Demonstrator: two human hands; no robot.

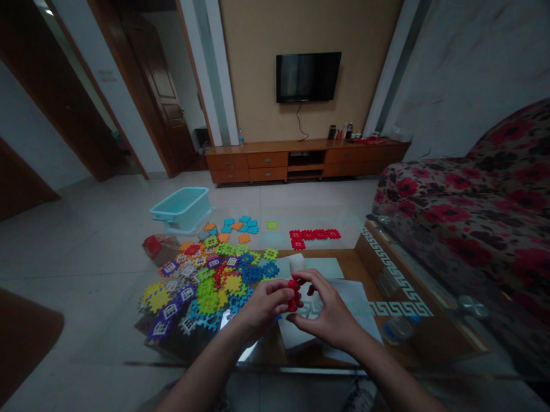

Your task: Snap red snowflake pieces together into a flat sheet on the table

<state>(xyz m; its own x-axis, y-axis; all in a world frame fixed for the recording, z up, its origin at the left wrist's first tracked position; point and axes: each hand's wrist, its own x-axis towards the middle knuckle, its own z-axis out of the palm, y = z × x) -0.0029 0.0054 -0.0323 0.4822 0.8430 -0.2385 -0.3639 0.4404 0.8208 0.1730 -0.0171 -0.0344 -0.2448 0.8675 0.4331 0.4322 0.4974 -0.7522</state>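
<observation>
From where I'm standing, the person is holding a small red piece [293, 295] above the near part of the glass table [257, 352]. The left hand [268, 299] is pinching it between thumb and fingers, close and narrow. The right hand [326, 303] is curving round the other side, its forefinger reaching over the top and its thumb spreading below; whether those tips are gripping or only hovering beside the piece, I cannot tell. The fingers are hiding much of the red, so its exact shape isn't showing.

For careful handling, I'd say the left pinch should be staying firm but light, near the edge, leaving the notches free for the right fingertips. Pressing evenly, without twisting, seems kinder to such a small part, and working low over the table would be making a slip harmless.

A white object [297, 263] is standing just beyond the right fingers, so the knuckles want watching there. Farther off, red tiles [319, 234] are lying in an L-shaped group, while a heap of coloured tiles [206, 292] is spreading to the left, near the blue tub [160, 220].
</observation>
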